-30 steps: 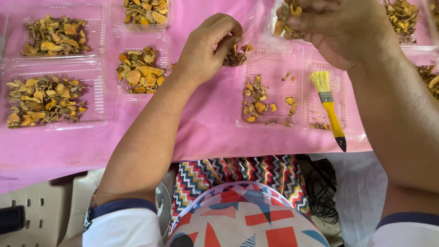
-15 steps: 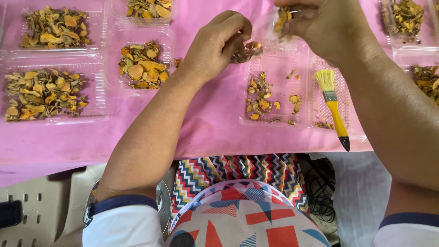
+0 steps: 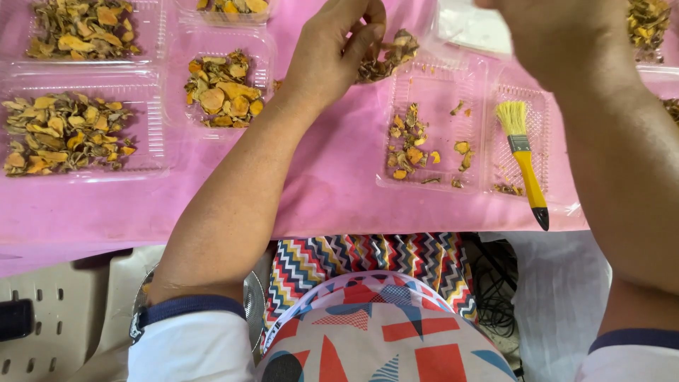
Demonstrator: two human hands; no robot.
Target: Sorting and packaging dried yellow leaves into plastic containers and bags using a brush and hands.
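We saw left hand point(image 3: 336, 49) pinching dried slices point(image 3: 385, 56); right hand point(image 3: 559, 35) fingers hidden; left trays point(image 3: 152, 152) filled, near-right tray point(image 3: 438, 177) nearly empty.

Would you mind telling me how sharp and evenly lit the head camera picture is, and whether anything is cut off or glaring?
Head view: light is soft and even, with faint shadows; the clear trays show mild glare on their ribs; the left hand and yellow brush are sharp; the right hand is cropped by the top edge and slightly blurred.
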